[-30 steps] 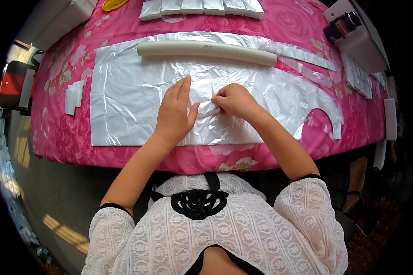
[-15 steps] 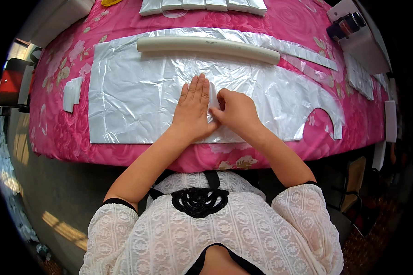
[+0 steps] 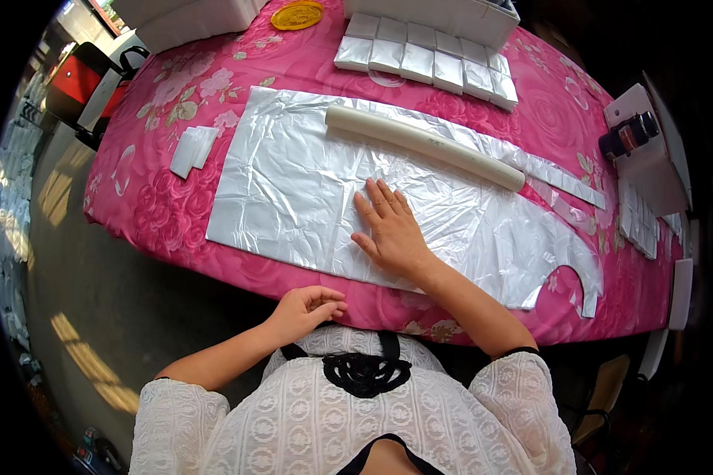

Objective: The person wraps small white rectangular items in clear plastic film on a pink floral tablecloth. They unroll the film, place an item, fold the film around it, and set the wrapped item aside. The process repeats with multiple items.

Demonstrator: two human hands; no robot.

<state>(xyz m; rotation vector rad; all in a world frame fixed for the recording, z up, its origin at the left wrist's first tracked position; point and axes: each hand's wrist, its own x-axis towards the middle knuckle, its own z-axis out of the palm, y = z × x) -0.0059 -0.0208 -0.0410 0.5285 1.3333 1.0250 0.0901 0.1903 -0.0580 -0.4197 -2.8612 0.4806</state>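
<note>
My right hand (image 3: pixel 392 233) lies flat with fingers spread on a stack of silvery-white plastic bags (image 3: pixel 281 182), pressing near the stack's middle. The stack lies flat across the table, with a curved cutout and handle straps at its right end. My left hand (image 3: pixel 305 315) is off the bags, by the table's front edge, its fingers loosely bent, the thumb apart and nothing seen in it. A cream-coloured plastic pipe (image 3: pixel 424 146) lies across the far part of the bags, beyond my right hand.
A pink flowered cloth (image 3: pixel 162 210) covers the table. Small folded white packets (image 3: pixel 192 150) lie at the left. Rows of folded bags (image 3: pixel 432 59) sit at the back beside white foam boxes (image 3: pixel 190 24) and a yellow lid (image 3: pixel 297 14). A dark bottle (image 3: pixel 628 134) is at the right.
My left hand has left the bags and drawn back to the table edge. My right hand has gone from pinched fingers to lying flat. The view has shifted, showing more of the table's back.
</note>
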